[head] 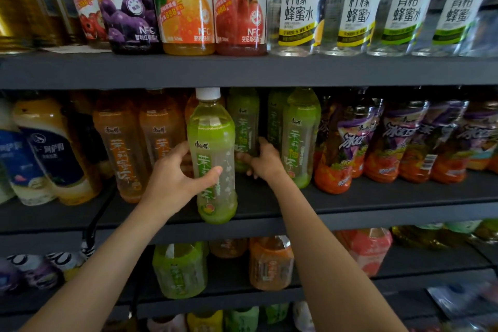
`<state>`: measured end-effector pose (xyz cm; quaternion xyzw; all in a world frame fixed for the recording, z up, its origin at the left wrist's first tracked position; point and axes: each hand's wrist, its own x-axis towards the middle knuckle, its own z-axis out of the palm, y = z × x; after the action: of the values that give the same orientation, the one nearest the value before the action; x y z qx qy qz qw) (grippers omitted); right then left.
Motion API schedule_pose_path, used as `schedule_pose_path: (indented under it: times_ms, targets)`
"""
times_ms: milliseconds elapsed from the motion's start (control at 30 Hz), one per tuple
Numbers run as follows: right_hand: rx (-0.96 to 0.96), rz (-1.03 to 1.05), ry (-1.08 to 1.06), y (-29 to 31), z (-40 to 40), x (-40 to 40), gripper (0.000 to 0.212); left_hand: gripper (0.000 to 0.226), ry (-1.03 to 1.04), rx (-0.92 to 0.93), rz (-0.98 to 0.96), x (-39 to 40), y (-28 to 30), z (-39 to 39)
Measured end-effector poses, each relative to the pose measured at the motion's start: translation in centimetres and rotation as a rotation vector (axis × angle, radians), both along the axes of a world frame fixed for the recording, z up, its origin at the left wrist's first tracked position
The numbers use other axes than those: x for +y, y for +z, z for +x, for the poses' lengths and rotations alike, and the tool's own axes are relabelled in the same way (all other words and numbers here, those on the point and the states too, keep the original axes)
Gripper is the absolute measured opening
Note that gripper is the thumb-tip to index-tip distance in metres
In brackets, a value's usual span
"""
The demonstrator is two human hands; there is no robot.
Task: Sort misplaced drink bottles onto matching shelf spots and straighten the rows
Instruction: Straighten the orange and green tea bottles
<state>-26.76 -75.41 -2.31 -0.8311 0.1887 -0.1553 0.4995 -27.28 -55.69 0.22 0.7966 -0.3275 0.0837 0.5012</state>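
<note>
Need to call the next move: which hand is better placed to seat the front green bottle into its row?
Left. The left hand already grips the front green bottle at the shelf edge; the right hand is deeper in, holding another green bottle.

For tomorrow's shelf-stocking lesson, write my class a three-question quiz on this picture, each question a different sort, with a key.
1. True or false: the left hand grips the white-capped green bottle at the middle shelf front edge.
2. The right hand reaches a green bottle standing: A) on the top shelf B) further back on the middle shelf C) on the bottom shelf.
3. What colour are the bottles directly left of the held one?

Key: 1 true. 2 B. 3 orange.
</note>
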Motion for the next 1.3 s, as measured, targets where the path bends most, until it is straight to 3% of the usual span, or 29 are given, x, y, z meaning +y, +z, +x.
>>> schedule_pose_path:
  times_ms: [67,200,267,400,533,600,667,800,1000,1300]
  targets:
    - [-0.028,0.035,-0.008,-0.1,-0.2,0.4,0.043,0.064,0.002,0.000,0.008,0.0,0.0,-0.1]
    - [-0.116,-0.214,-0.241,-1.1,-1.1,2.0,0.058,0.065,0.010,0.003,0.005,0.0,0.1,-0.3]
    - [-0.121,-0.232,-0.283,-1.2,-1.3,2.7,0.062,0.064,0.010,-0.001,-0.002,0.0,0.2,-0.3]
    - [-0.078,-0.383,-0.280,-0.5,-1.9,3.8,0.056,0.039,0.045,0.006,0.021,-0.1,0.0,-0.2]
    - [-0.413,-0.560,-0.357,-0.4,-5.2,4.3,0.039,0.039,0.055,-0.013,0.047,0.1,0.5,-0.8]
    - [-0.481,-0.509,-0.506,-0.1,-7.3,3.7,0.040,0.044,0.058,-0.024,0.052,0.2,0.8,-1.0]
    - [-0.387,-0.406,-0.589,0.0,-8.5,2.8,0.057,0.046,0.060,-0.039,0.064,0.2,1.0,-1.3]
    - [-0.097,-0.429,-0.634,0.2,-8.6,1.9,0.077,0.039,0.075,-0.057,0.097,0.0,1.3,-1.9]
    - [0.045,-0.403,-0.623,0.9,-8.1,0.5,0.057,0.042,-0.002,0.009,0.086,-1.9,1.1,-3.1]
    - [0.004,-0.468,-0.508,0.9,-9.3,-0.2,0.054,0.043,0.087,0.033,0.092,-6.9,0.7,-2.6]
